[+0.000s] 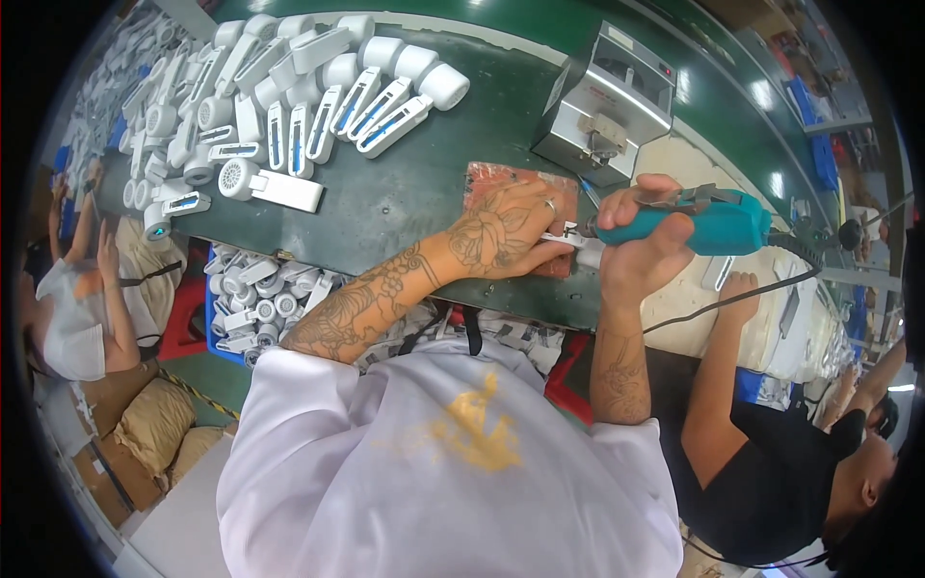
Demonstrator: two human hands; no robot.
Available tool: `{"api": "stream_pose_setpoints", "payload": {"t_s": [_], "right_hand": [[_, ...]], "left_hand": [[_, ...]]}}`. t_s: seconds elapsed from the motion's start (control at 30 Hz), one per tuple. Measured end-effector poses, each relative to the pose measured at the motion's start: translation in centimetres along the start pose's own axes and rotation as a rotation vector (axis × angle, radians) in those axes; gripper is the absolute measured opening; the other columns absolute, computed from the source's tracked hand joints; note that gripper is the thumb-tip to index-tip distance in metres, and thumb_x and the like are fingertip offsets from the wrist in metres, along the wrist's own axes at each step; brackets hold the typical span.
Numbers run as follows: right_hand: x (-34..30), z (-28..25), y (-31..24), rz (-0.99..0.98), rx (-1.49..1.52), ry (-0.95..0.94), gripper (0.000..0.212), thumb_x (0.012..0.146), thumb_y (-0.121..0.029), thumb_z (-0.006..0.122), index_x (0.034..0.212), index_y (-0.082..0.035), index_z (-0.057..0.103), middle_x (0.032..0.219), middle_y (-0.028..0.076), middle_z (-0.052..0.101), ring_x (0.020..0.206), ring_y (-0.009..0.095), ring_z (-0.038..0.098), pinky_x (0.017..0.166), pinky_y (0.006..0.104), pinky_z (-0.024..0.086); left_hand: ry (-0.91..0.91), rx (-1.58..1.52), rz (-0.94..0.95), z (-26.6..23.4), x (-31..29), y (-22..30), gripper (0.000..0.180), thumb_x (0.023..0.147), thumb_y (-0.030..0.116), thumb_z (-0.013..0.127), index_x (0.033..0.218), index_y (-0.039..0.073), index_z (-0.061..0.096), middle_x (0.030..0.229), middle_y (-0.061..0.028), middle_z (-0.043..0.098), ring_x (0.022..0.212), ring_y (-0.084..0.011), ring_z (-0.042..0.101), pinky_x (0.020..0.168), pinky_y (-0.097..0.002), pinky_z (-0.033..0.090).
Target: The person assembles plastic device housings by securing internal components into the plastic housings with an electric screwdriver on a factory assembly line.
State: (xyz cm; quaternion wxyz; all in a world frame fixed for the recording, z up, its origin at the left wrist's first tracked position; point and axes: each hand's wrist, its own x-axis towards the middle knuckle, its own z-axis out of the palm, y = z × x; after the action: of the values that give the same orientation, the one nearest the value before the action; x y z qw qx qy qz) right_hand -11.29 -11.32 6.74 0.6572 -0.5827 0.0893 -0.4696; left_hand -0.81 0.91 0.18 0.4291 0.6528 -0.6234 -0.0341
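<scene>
My left hand presses a white plastic fan part down on a worn red block. Its fingers close round the part and hide much of it. In my right hand lies a teal electric screwdriver, its fingers wrapped about the body near the front end. The tool lies roughly level, with its tip close to the fan part; whether they touch I cannot tell. A black cord trails from the tool's rear.
White handheld fans crowd the green table's left side, several showing blue insides. A silver box-shaped machine stands beyond my right hand. A blue crate of fan parts sits below the table's edge. Co-workers sit at left and right.
</scene>
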Motion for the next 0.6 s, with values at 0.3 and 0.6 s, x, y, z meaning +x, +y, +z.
{"api": "stream_pose_setpoints", "payload": {"t_s": [0.3, 0.6], "right_hand": [[-0.4, -0.1, 0.0, 0.011, 0.035, -0.018, 0.071, 0.087, -0.061, 0.068, 0.104, 0.006, 0.055, 0.069, 0.006, 0.053, 0.058, 0.016, 0.054, 0.053, 0.0299, 0.045], [-0.3, -0.3, 0.5, -0.044, 0.060, -0.023, 0.071, 0.085, -0.061, 0.070, 0.105, 0.006, 0.055, 0.069, 0.007, 0.053, 0.057, 0.017, 0.054, 0.053, 0.0305, 0.045]], "left_hand": [[-0.057, -0.009, -0.010, -0.7, 0.2, 0.4, 0.025, 0.087, 0.026, 0.072, 0.098, 0.008, 0.059, 0.105, -0.0090, 0.062, 0.102, -0.0304, 0.059, 0.090, -0.0429, 0.047], [-0.028, 0.072, -0.022, 0.0, 0.2, 0.5, 0.031, 0.088, 0.026, 0.070, 0.112, 0.006, 0.065, 0.108, -0.0103, 0.065, 0.104, -0.0305, 0.059, 0.092, -0.0424, 0.049]]}}
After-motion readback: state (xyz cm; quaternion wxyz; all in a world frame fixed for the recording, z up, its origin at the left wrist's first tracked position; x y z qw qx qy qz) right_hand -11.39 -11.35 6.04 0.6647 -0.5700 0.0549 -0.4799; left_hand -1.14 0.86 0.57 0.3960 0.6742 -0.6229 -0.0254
